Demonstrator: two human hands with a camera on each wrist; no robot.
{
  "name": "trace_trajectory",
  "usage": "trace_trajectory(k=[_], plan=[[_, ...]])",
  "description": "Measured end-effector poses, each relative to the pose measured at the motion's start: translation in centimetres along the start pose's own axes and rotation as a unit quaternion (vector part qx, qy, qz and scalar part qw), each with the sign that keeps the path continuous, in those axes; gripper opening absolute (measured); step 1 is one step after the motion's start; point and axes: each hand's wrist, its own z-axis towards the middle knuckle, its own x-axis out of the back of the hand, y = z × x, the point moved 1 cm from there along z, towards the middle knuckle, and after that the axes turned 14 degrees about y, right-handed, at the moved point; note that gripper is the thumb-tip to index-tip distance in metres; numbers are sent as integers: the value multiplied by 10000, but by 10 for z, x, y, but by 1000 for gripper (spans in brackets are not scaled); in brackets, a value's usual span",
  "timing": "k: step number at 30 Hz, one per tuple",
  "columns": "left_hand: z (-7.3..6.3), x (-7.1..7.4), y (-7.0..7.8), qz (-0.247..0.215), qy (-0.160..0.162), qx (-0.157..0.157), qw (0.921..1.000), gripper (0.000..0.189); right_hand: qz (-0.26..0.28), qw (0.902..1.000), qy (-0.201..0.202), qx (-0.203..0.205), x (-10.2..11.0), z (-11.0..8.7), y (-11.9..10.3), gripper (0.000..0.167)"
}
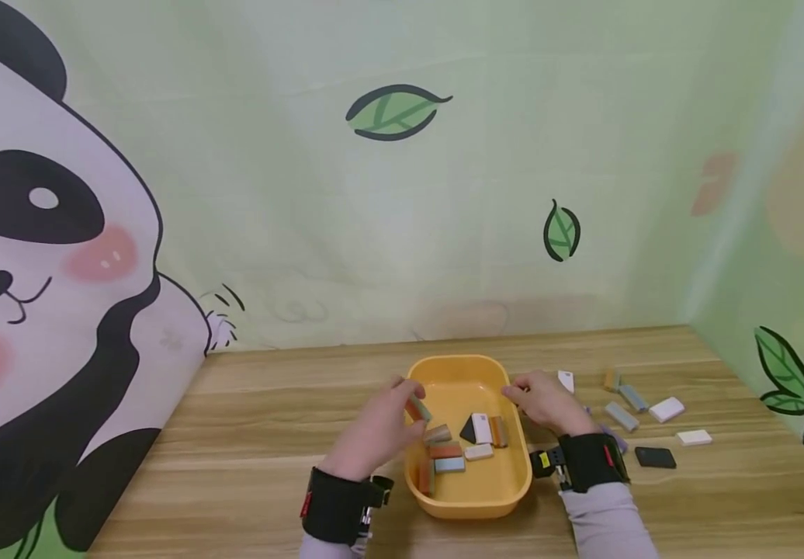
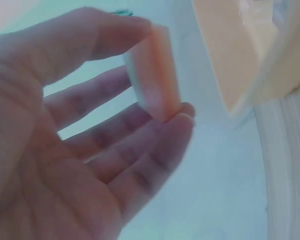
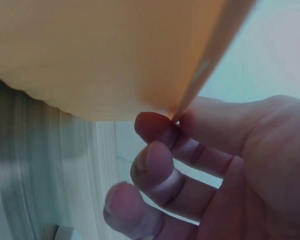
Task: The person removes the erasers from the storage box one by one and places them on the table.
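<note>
A yellow plastic bin (image 1: 468, 510) stands on the wooden table with several small blocks in it. Over its left side, my left hand (image 1: 374, 435) pinches a reddish-orange and grey-green block (image 1: 417, 408) between thumb and fingertips; in the left wrist view the block (image 2: 157, 75) stands on end, clear of the bin wall. My right hand (image 1: 549, 400) pinches the bin's right rim, its thumb and index finger meeting at the edge in the right wrist view. Inside the bin lie a white block (image 1: 482, 428), a blue-grey block (image 1: 449, 465) and an orange-brown striped block (image 1: 498, 432), among others.
Right of the bin, several loose blocks lie on the table, including a black block (image 1: 655, 458), a white block (image 1: 667, 409) and a grey block (image 1: 622, 417). One purple block (image 1: 615, 439) is partly hidden by the right wrist. A printed backdrop (image 1: 486, 194) rises behind the table.
</note>
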Motion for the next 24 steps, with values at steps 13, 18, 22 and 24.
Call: trace_trajectory(k=[13,18,22,24], plan=[[-3,27,-65,128,945,950,9909,27,14,10000,24,50,2,-2,-2,29],[-8,30,-86,205,964,1149,9885,23,38,9999,32,114,2,-1,-1,29],[-11,28,-100,308,909,1257,9874,23,86,9998,11,151,1,-1,1,30],[-13,27,-107,374,852,1327,9868,25,86,9998,19,181,1,-1,1,31]])
